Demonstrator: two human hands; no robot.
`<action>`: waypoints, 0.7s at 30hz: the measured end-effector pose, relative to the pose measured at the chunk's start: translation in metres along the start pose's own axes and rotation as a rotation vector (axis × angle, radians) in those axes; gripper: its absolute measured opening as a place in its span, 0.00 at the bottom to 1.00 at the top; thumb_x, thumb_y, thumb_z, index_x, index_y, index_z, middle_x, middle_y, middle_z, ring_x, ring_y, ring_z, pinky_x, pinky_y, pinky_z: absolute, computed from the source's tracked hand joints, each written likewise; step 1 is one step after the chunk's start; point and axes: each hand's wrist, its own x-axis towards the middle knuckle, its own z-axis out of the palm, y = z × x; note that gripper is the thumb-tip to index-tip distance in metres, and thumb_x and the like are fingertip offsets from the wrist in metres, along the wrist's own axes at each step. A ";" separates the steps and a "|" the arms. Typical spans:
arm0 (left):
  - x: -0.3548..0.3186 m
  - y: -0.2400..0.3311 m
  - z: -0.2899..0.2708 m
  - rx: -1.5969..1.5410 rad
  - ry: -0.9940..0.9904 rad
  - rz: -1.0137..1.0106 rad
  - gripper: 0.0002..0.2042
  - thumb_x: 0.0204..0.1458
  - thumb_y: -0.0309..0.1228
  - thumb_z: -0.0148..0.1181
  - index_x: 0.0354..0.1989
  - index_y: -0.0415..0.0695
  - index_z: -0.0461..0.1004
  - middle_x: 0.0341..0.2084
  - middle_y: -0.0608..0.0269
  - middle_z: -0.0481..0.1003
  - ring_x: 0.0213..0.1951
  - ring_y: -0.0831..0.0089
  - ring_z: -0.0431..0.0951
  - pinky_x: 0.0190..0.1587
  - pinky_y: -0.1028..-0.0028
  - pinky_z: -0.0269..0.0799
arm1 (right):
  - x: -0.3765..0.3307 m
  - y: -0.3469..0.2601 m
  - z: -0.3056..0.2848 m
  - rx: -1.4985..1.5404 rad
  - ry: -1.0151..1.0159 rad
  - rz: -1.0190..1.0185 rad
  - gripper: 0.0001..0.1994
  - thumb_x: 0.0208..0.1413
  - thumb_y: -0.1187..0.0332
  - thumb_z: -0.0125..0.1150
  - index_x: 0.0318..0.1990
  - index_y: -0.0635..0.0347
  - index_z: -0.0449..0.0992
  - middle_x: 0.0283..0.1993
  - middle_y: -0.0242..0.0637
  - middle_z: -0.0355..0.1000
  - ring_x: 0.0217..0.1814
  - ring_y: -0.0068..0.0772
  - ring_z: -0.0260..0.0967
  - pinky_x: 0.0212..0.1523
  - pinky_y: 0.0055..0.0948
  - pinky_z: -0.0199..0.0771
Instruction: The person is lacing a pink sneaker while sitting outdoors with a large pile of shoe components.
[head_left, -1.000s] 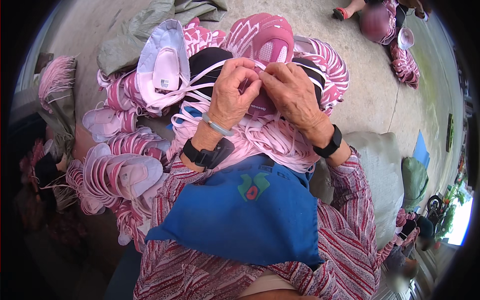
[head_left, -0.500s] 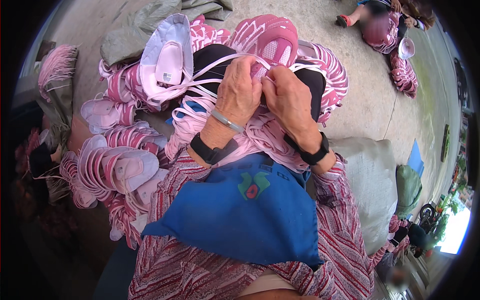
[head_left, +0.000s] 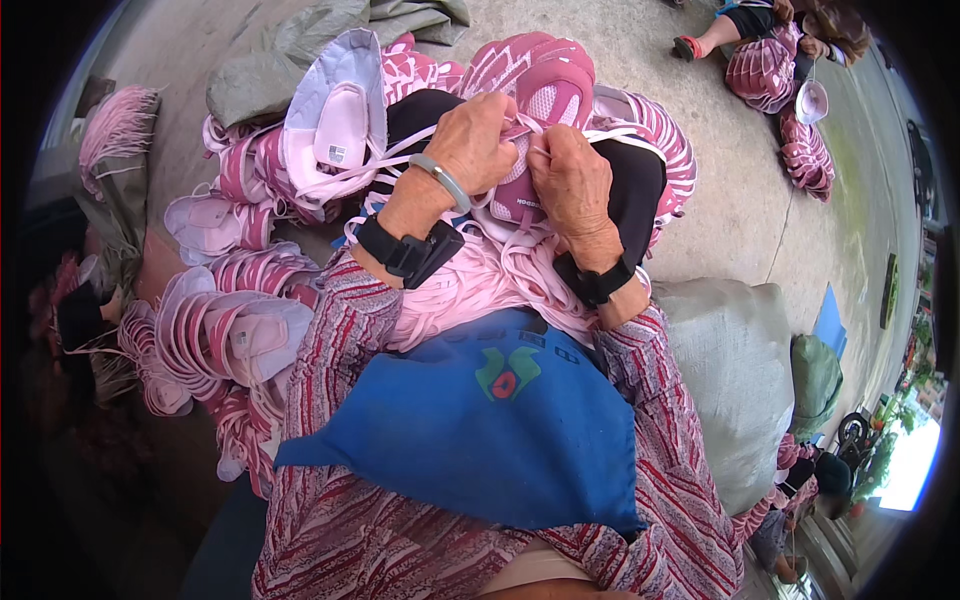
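At the far middle, between black-clad knees, a pink shoe is being handled; its pale lace is being pinched by the curled left hand and the similarly closed right hand, while nearer, loose laces are being edged by the blue apron.

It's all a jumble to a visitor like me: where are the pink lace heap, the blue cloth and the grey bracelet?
Pink lace heap [head_left: 460, 292]: head view, middle of its upper side.
Blue cloth [head_left: 490, 460]: head view, plain fabric in its lower half.
Grey bracelet [head_left: 442, 180]: head view, middle of its band.
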 end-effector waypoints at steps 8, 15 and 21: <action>-0.003 0.000 0.023 0.064 0.173 0.027 0.18 0.40 0.24 0.57 0.43 0.39 0.68 0.34 0.51 0.73 0.37 0.55 0.75 0.42 0.63 0.71 | 0.013 -0.005 -0.002 0.107 0.038 0.066 0.09 0.51 0.65 0.57 0.27 0.60 0.68 0.27 0.44 0.71 0.27 0.50 0.71 0.26 0.42 0.70; -0.012 -0.005 0.027 0.095 0.207 0.115 0.16 0.42 0.22 0.55 0.43 0.39 0.69 0.33 0.51 0.72 0.36 0.53 0.73 0.41 0.62 0.70 | 0.005 -0.011 -0.013 0.147 -0.102 0.163 0.10 0.48 0.64 0.59 0.28 0.60 0.69 0.29 0.46 0.71 0.31 0.50 0.71 0.30 0.42 0.70; -0.009 -0.010 0.034 0.044 0.334 0.154 0.11 0.43 0.21 0.54 0.38 0.39 0.73 0.31 0.53 0.72 0.34 0.55 0.74 0.39 0.63 0.71 | 0.011 -0.004 0.002 0.167 0.024 0.049 0.09 0.46 0.66 0.60 0.27 0.60 0.68 0.27 0.44 0.69 0.30 0.50 0.70 0.29 0.42 0.70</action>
